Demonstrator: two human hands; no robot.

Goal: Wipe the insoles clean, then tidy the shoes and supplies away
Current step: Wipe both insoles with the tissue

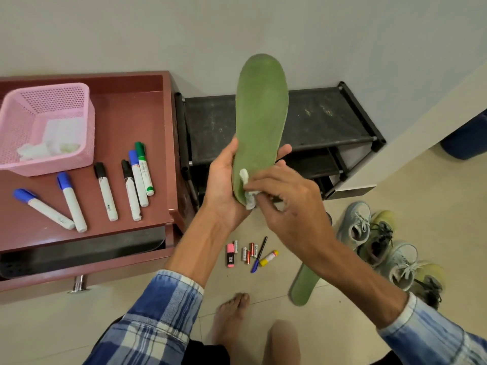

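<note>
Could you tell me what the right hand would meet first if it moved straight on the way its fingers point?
Probably the green insole: the right hand points left at its heel end, the white wipe it pinches touching there, with the left hand cupped just behind. Depth is uncertain.

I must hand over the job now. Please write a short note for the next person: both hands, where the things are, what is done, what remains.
Left hand: grips the green insole at its heel end, toe end up.
Right hand: pinches a white wipe against the heel part of that insole.
Second insole: on the floor beside the shoes, near the shoe rack.
Pink basket: on the red cabinet, with white wipes inside.
Done: nothing finished; the held insole is being wiped, and I cannot tell if the second is clean.
Left: finish the wiping, then put away the shoes and supplies.
</note>
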